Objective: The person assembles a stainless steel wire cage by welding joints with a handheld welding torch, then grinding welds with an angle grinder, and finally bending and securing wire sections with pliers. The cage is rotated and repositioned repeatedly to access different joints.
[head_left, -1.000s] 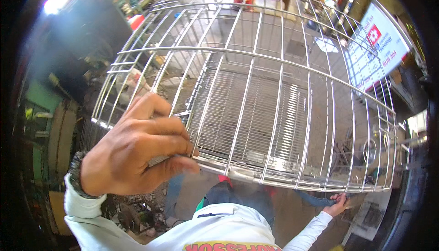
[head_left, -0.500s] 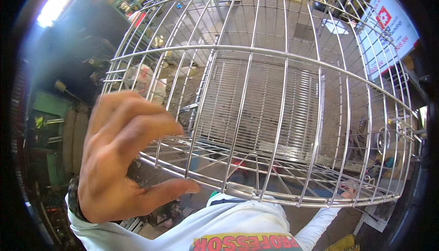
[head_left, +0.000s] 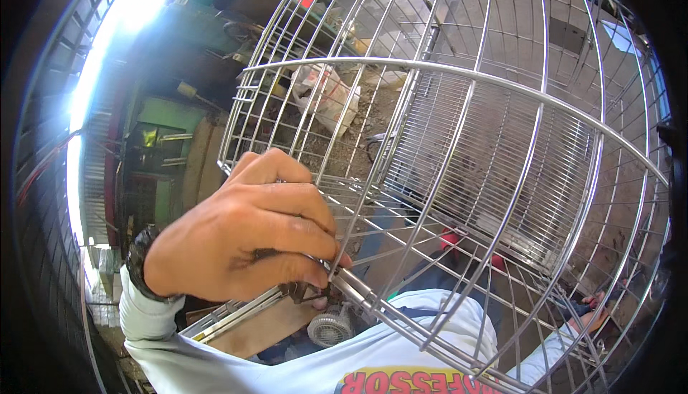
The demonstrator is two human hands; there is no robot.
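A large shiny wire basket or cage [head_left: 473,74] fills the middle and right, tilted in front of me. My left hand [head_left: 244,233] is closed on the rim at its near left corner, thumb and fingers around the wire. At the lower right, my right hand [head_left: 593,315] shows only partly through the wires. Its fingers look curled by the cage's near right side, and what they hold is hard to make out. Inside or behind the wires is a finely barred metal panel [head_left: 494,150].
A white sack with red print [head_left: 326,96] lies on dirt-strewn ground beyond the cage. A round grey finned thing [head_left: 331,328] and a pale brown board [head_left: 251,329] are below my left hand. Green framed shelving [head_left: 168,114] stands at the left.
My left hand, loosely curved near the rim before, has closed on it. The cage now appears farther right and more slanted, as the view has shifted left.
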